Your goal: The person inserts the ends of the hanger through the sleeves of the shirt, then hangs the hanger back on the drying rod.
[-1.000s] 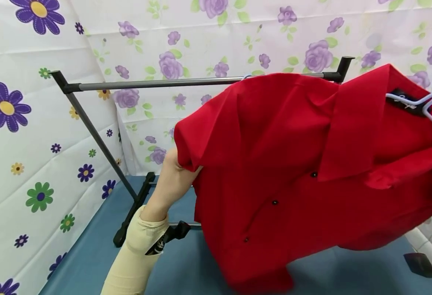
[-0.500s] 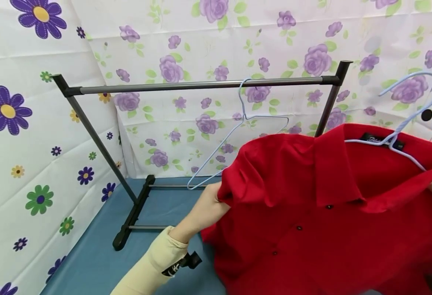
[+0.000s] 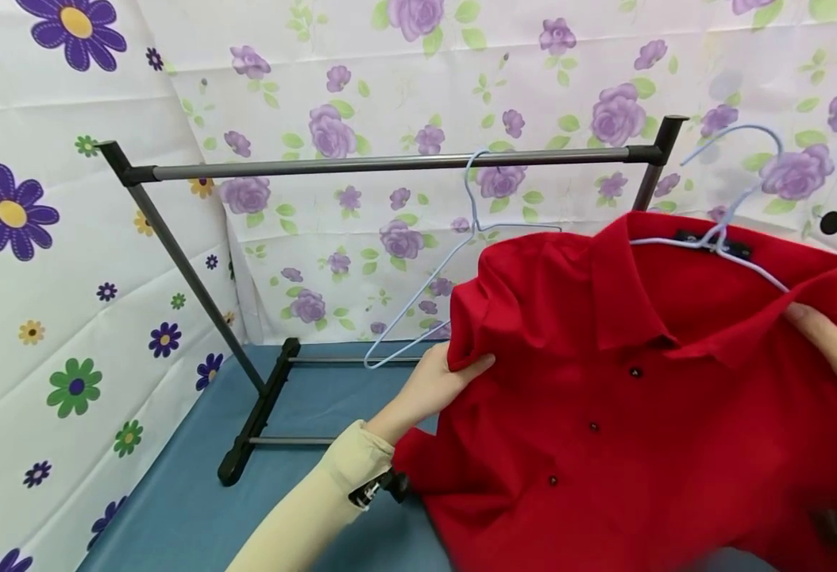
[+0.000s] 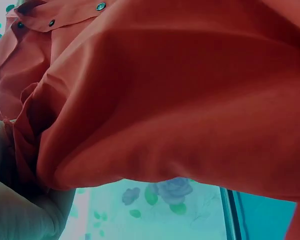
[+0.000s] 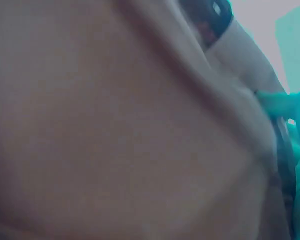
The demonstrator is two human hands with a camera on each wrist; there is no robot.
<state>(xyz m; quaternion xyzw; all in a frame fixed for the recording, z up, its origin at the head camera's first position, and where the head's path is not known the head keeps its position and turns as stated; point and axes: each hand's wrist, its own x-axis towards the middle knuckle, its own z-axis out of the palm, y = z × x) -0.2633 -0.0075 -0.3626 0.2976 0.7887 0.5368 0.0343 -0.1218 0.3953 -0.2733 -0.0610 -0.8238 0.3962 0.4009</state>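
A red button-front shirt with dark buttons hangs spread between my hands at the right of the head view. Inside its collar sits a light blue wire hanger, its hook standing free above the neck. My left hand grips the sleeve end, thumb over the cloth. On the other side my right hand pinches the shirt near the collar, its thumb in front and fingers behind. Red cloth fills most of the left wrist view, with the left hand at its lower left corner. The right wrist view is blurred.
Behind the shirt stands a dark metal clothes rack. A second light blue wire hanger hangs from its rail, partly covered by the shirt. Blue cloth lies under the rack, and flowered sheets form the walls.
The shirt has come down from in front of the rail, uncovering the second hanger. Over the last half second it shifted slightly up and left, and more of my right hand shows.
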